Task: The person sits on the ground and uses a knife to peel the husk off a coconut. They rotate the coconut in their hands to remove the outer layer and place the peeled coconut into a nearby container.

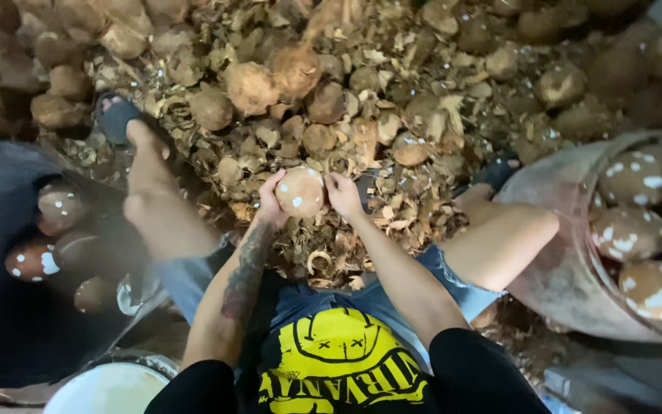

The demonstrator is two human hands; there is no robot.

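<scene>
Right, so the person's sat low w/ knees apart, both hands out front over a heap of brown husk scraps [392, 207]. Left hand [270, 201] and right hand [343, 193] are cupped on either side of one round peeled coconut [299, 192], fingers curled on it, holding it up between the legs, just above the scraps. It's tan w/ a few white nicks. Further back lie lots of unpeeled brown coconuts [250, 86], mixed in w/ the husk. To the person's right, a pinkish bucket [553, 253] holds more peeled ones [637, 178], same white spots. To the left, a dark tub [1, 307] has a few darker spotted ones [60, 205] in it. White bowl rim [109, 387] near the left knee, contents can't tell.
</scene>
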